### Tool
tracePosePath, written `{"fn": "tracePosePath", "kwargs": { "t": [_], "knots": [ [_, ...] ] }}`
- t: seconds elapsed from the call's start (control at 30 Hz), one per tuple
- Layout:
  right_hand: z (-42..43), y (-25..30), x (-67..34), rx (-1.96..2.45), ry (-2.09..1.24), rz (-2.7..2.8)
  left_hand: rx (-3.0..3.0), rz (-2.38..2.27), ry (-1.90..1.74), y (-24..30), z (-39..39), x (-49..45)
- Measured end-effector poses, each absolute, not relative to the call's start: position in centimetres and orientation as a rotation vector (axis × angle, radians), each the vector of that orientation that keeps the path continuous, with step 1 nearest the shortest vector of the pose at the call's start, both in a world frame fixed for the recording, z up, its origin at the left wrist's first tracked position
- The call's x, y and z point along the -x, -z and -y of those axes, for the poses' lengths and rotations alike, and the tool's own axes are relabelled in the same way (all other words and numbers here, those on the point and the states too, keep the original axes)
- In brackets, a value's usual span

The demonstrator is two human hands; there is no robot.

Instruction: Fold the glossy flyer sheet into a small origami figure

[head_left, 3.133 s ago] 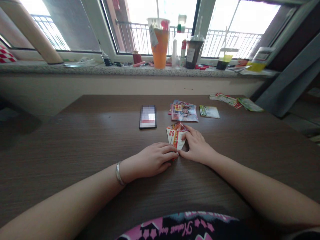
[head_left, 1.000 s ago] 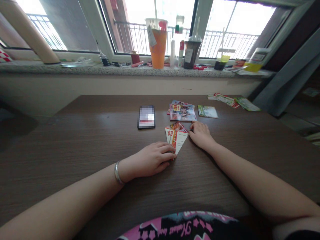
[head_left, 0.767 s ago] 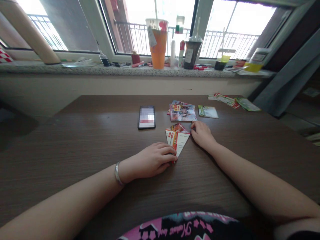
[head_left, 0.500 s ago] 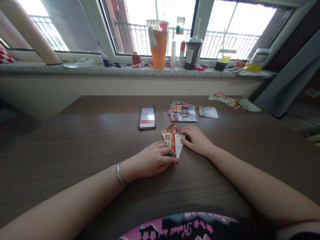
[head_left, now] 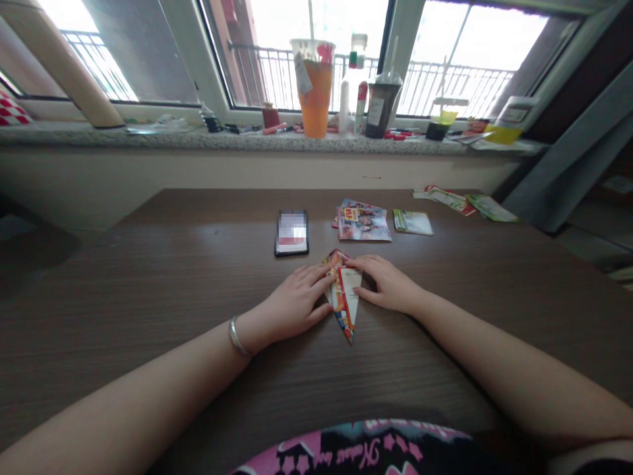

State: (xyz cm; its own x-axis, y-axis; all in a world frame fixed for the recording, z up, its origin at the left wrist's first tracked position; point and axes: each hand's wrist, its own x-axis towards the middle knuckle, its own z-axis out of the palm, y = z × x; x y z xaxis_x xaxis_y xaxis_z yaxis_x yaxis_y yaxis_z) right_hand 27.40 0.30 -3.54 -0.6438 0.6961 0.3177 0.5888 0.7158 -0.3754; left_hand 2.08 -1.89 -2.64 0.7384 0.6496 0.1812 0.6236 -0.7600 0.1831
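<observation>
A printed leaflet folded into a narrow, pointed kite shape (head_left: 345, 301) lies on the brown wooden table (head_left: 148, 284), tip toward me. My left hand (head_left: 291, 305) rests flat with its fingers stretched onto the leaflet's left edge; a silver bangle is on that wrist. On the leaflet's right flap my right hand (head_left: 388, 285) lies flat, fingers extended and pressing it down. Neither hand grips anything.
A phone (head_left: 291, 232) lies just beyond the hands. Colourful leaflets (head_left: 363, 222), a green card (head_left: 413, 222) and more flyers (head_left: 465, 201) lie further right. The windowsill (head_left: 148, 137) holds an orange cup (head_left: 316, 86), a dark drink cup (head_left: 382, 102), bottles and small items.
The wider triangle has been folded narrower: my right hand brought the right flap over to the middle. My left hand slid from the lower tip up onto the left edge.
</observation>
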Motion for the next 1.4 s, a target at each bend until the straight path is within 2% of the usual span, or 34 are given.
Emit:
{"fn": "tracePosePath", "kwargs": {
  "t": [0.43, 0.67, 0.87, 1.07, 1.27, 1.4],
  "knots": [
    [-0.2, 3.5, -28.4, 0.93, -0.648, 2.092, -2.805, -1.184, -0.303, 2.6, 2.2, -1.9],
    [0.0, 3.2, -28.4, 0.998, -0.468, 2.302, -2.803, -1.225, -0.28, 2.9, 2.1, -1.8],
    [-0.3, 3.3, -28.7, 0.816, -0.393, 2.451, -2.766, -1.212, -0.325, 3.1, 2.0, -1.8],
    [-0.1, 3.0, -28.6, 0.782, -0.386, 2.53, -2.618, -1.219, -0.466, 3.3, 1.6, -1.6],
    [-0.1, 3.0, -28.7, 0.857, -0.334, 2.556, -2.361, -1.19, -0.85, 3.1, 1.0, -1.5],
    [0.1, 2.9, -28.6, 0.91, -0.287, 2.558, -2.208, -1.192, -0.938, 2.8, 0.7, -1.2]
  ]
}}
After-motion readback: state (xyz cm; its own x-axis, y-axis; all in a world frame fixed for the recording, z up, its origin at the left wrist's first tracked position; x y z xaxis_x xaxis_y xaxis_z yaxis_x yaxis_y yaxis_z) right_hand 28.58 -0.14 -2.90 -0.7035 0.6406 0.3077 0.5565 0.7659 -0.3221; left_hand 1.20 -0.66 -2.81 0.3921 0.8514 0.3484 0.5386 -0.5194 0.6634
